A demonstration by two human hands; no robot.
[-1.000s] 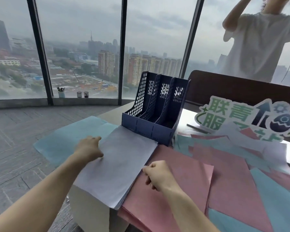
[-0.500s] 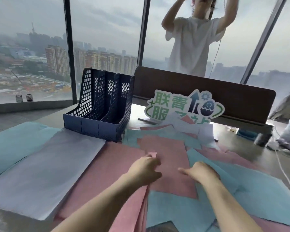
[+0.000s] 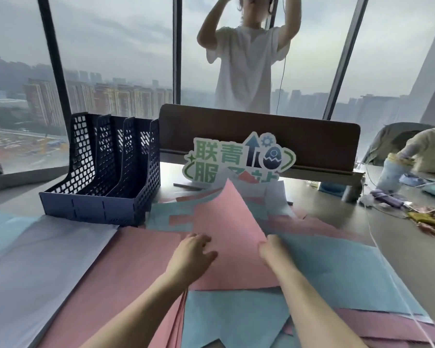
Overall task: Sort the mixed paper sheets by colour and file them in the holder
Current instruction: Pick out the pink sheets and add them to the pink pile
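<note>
Centre frame, the pink sheet (image 3: 231, 237) has risen since a moment ago; your left hand (image 3: 194, 257) and right hand (image 3: 274, 249) pinch it. A crooked pull could drag neighbouring blue sheets (image 3: 337, 262) along.

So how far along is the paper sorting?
Partly done. White stack, pink stack and blue sheets already lie sorted at left. In hand: left hand and right hand lift a pink sheet off the mixed pile. Left: that pile, and filing; the holder looks empty.
</note>
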